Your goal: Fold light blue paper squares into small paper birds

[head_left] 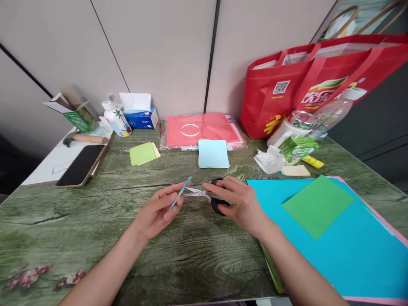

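My left hand pinches a folded piece of light blue paper, seen nearly edge-on above the table. In my right hand is a pair of scissors with black handles; my fingers are through the loops. The silver blades are slightly apart and point left, their tips at the edge of the blue paper. Whether they touch it I cannot tell. Behind my hands lies a stack of light blue square papers. Large blue sheets with a green square paper on top lie beside my right forearm.
A red packet of paper with a white ring lies at the back, with yellow-green squares to its left. A phone, hammer, bottle and tissue pack stand left. A red bag and white mug stand right.
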Demonstrator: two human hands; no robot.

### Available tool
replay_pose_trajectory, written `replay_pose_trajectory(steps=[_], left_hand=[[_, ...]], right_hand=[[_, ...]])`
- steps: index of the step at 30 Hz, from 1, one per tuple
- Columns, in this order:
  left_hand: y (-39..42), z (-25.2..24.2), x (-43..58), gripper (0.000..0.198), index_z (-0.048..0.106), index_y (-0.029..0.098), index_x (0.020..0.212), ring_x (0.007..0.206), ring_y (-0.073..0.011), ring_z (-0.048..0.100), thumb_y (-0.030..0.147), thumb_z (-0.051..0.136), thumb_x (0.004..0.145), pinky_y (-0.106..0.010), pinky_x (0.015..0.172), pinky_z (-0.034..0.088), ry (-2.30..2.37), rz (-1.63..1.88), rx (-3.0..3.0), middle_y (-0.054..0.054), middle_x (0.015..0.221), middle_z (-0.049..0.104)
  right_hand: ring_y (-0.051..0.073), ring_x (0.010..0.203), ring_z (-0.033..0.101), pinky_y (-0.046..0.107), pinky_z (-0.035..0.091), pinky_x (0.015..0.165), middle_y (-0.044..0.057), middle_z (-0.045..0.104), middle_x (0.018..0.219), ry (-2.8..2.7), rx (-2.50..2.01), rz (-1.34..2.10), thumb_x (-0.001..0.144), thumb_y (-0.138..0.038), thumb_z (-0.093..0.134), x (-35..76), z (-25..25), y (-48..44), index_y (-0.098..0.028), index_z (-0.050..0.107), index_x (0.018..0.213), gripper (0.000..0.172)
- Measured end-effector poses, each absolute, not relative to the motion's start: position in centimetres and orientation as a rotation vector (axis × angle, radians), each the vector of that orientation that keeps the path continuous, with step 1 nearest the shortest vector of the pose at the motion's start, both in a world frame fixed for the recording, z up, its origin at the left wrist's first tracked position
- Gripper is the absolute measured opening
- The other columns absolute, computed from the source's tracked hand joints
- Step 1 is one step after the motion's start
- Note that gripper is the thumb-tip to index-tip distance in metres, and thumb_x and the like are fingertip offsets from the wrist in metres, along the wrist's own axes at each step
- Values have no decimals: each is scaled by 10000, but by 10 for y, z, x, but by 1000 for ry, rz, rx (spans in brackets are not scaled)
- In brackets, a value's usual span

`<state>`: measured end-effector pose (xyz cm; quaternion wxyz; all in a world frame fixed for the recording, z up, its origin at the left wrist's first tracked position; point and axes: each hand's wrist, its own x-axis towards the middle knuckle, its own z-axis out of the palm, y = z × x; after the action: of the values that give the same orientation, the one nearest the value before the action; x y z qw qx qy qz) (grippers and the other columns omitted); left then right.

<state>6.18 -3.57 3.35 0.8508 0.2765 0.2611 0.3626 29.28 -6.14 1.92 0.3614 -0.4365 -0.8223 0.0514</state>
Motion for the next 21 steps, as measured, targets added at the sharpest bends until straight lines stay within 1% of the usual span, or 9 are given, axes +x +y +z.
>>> replay_pose_trajectory(steps=[10, 16, 21], left_hand=[[-35, 36, 63, 334, 696, 138, 1051, 335, 21, 356, 190, 722, 722, -81, 280, 227, 655, 782, 645, -14, 657, 622], [-34, 37, 63, 328, 711, 151, 1024, 343, 20, 368, 200, 742, 701, -95, 314, 260, 733, 807, 697, -11, 637, 631], [-34, 36, 62, 356, 703, 160, 1043, 355, 3, 382, 231, 747, 697, -117, 309, 246, 806, 810, 758, -13, 642, 634]], right_hand=[[185, 788, 578, 307, 480, 652, 54, 659, 889, -2158, -1129, 85, 799, -88, 541, 292, 21, -62, -219, 626, 1172, 405], [181, 780, 581, 302, 470, 654, 49, 661, 877, -2205, -1136, 23, 815, -92, 534, 294, 20, -62, -217, 633, 1158, 379], [174, 783, 584, 283, 459, 647, 38, 667, 867, -2246, -1158, 9, 854, -105, 519, 297, 20, -63, -224, 615, 1183, 363]])
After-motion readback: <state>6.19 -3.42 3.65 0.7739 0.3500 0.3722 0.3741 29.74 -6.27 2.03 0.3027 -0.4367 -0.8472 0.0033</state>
